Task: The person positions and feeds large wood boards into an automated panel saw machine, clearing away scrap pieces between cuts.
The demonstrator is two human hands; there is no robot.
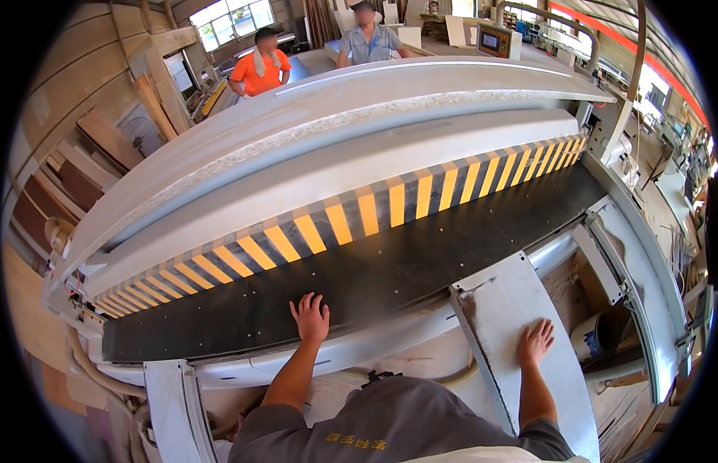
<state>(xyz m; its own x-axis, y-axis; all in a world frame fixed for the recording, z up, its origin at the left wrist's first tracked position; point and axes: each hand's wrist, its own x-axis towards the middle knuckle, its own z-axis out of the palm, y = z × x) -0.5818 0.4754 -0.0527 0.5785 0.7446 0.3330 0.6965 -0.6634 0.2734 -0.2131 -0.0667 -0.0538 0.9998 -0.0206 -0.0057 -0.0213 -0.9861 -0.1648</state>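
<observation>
Left hand (311,324) spread over black machine bed (382,274), right hand (535,344) spread on grey support arm (502,309), neither gripping; work looks unstarted, remainder unclear.

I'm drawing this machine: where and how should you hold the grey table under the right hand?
Probably take the grey table by its long left edge, coming from the left. Its top is broad and flat, giving the right hand lying there nothing to wrap around, but that edge gives a corner to close on. The underside is hidden, so room beneath is uncertain.
</observation>
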